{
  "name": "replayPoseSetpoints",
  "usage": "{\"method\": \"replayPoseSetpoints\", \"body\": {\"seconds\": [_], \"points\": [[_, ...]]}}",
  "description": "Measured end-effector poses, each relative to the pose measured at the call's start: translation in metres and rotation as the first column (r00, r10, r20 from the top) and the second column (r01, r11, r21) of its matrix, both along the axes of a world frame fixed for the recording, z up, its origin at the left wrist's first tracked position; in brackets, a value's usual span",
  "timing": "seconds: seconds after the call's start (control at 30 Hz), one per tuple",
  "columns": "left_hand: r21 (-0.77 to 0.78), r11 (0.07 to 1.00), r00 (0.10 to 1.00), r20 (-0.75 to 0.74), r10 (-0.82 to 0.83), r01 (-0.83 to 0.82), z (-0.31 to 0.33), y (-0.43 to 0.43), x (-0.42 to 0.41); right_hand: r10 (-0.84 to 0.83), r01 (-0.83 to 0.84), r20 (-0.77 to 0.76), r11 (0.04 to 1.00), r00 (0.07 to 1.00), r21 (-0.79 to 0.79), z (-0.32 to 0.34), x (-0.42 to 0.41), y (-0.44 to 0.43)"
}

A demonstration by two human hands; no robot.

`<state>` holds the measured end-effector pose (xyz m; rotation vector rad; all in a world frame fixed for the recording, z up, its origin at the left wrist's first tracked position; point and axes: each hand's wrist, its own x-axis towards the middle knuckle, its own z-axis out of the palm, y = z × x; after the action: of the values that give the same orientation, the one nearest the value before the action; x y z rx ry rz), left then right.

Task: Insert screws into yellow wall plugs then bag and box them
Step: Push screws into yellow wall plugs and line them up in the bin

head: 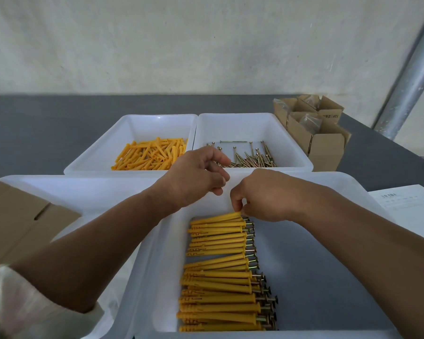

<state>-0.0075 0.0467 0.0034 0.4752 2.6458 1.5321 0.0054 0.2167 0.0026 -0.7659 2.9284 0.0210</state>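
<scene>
Yellow plastic is pinched by the right hand [262, 196]: thumb and fingertips grip the head end of an assembled plug [216, 217], at the far end of the row [218, 277] in the near tray [353, 189]. The left hand [196, 174] hovers over that tray's far edge, loosely curled, with nothing visible in it. Assembly looks to be the step in hand; the next move probably calls for fetching from the screws [250, 159] and loose plugs [147, 156] beyond.

Txt on paper sheet [407, 204] unreadable; cardboard box [20, 223] cut off L edge.

Pale rough wall [181, 40], dark grey tabletop [34, 123], metal pole [411, 77] at right
</scene>
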Motion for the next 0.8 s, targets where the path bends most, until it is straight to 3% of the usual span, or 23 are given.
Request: {"method": "replayPoseSetpoints", "body": {"seconds": [0.2, 0.4, 0.47, 0.57, 0.67, 0.8], "points": [[0.002, 1.0, 1.0, -0.016, -0.003, 0.003, 0.0, 0.0, 0.0, -0.008, 0.007, 0.047, 1.0, 0.999, 0.012, -0.004, 0.001, -0.003], [0.174, 0.985, 1.0, -0.012, -0.003, 0.005, 0.0, -0.006, -0.004, -0.029, 0.023, 0.12, 0.999, 0.992, 0.048, 0.0, 0.002, -0.005], [0.195, 0.98, 0.995, -0.08, 0.052, -0.036, 0.002, -0.011, -0.007, -0.041, 0.038, 0.12, 0.999, 0.992, 0.029, 0.002, 0.003, -0.005], [0.181, 0.956, 0.946, -0.191, 0.263, -0.229, 0.004, -0.025, -0.018, -0.047, 0.049, 0.085, 0.999, 0.995, -0.023, 0.007, 0.004, -0.003], [0.018, 0.869, 0.823, -0.315, 0.474, -0.494, 0.002, -0.043, -0.029, -0.034, 0.021, -0.103, 0.992, 0.994, -0.123, 0.013, 0.0, -0.001], [-0.276, 0.755, 0.787, -0.391, 0.477, -0.595, -0.011, -0.07, -0.042, -0.17, 0.047, -0.329, 0.936, 0.929, -0.35, 0.015, -0.013, 0.007]]}}
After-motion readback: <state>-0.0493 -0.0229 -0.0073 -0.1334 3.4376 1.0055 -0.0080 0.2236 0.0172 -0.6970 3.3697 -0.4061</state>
